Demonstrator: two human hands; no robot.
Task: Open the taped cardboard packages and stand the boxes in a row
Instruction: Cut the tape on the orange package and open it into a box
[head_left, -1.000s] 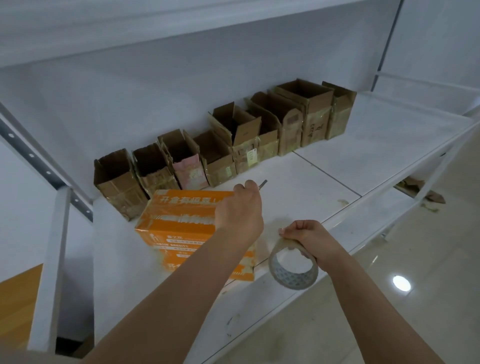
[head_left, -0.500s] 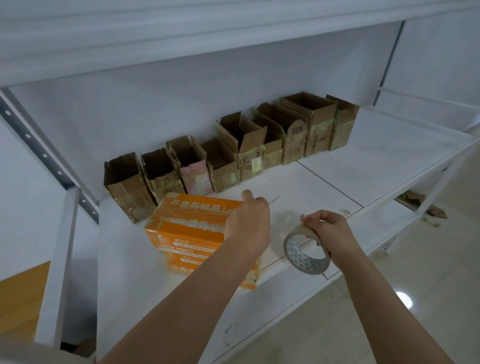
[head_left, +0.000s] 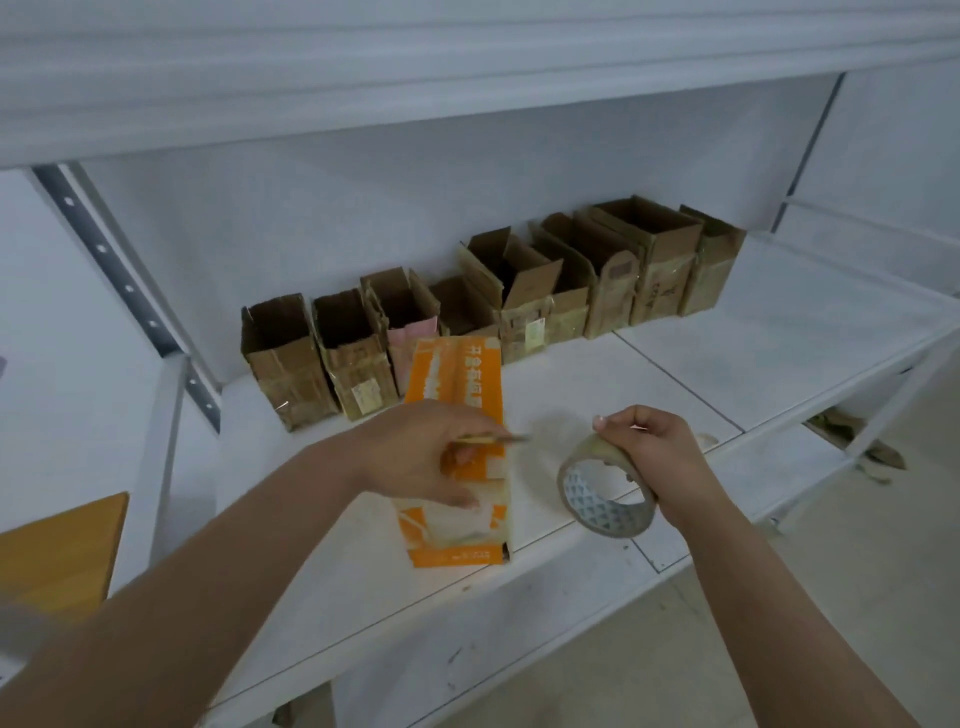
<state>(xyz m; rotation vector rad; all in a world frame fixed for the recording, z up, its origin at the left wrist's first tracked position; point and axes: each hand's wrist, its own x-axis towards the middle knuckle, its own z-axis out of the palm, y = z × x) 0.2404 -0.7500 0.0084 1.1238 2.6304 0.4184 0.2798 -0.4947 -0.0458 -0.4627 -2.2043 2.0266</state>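
- We take the orange box (head_left: 457, 410) as our landmark: it lies on the white shelf (head_left: 597, 384), its long side running from the front edge toward the back wall.
- Our left hand (head_left: 415, 457) is over the middle of the orange box, fingers curled and pinching a thin blade-like tool (head_left: 493, 439) whose tip sticks out past the box's right edge.
- Our right hand (head_left: 654, 457) is to the right of the orange box, near the shelf's front edge, fingers wrapped around a roll of clear tape (head_left: 605, 493).
- Behind the orange box, against the back wall, a row of opened brown cardboard boxes (head_left: 493, 301) stands upright with flaps up, running from left of the orange box off to its far right.
- The orange box's far end nearly reaches that row; we cannot tell whether they touch.
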